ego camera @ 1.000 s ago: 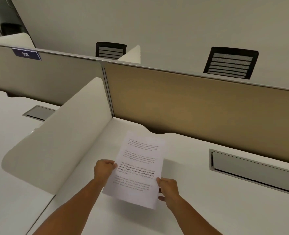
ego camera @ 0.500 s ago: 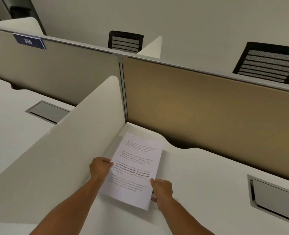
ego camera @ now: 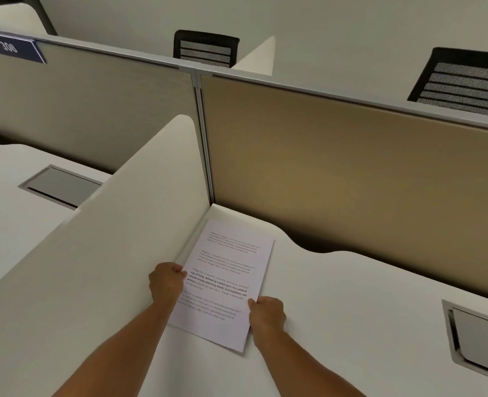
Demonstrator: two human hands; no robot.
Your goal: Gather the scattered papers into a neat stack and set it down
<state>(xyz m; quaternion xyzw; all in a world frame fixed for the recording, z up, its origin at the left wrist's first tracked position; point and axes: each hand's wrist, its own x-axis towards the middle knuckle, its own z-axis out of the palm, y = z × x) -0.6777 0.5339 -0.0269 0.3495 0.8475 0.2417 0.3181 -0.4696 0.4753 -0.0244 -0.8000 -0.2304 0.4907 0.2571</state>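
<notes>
A stack of white printed papers (ego camera: pixel 225 279) is held low over the white desk (ego camera: pixel 351 325), tilted so its far end points toward the back left corner. My left hand (ego camera: pixel 167 282) grips the stack's left edge with the thumb on top. My right hand (ego camera: pixel 267 313) grips the right edge near the lower corner. The stack's left side lies close along the side divider. Whether the sheets touch the desk I cannot tell.
A cream side divider (ego camera: pixel 116 239) stands left of the papers. A tan back partition (ego camera: pixel 351 181) closes the far side. A grey cable hatch (ego camera: pixel 477 339) sits in the desk at right, another hatch (ego camera: pixel 62 186) on the neighbouring desk. Two black chairs (ego camera: pixel 205 48) stand behind.
The papers and both hands have moved left and toward the back corner, closer to the side divider. The view has shifted nearer and to the left.
</notes>
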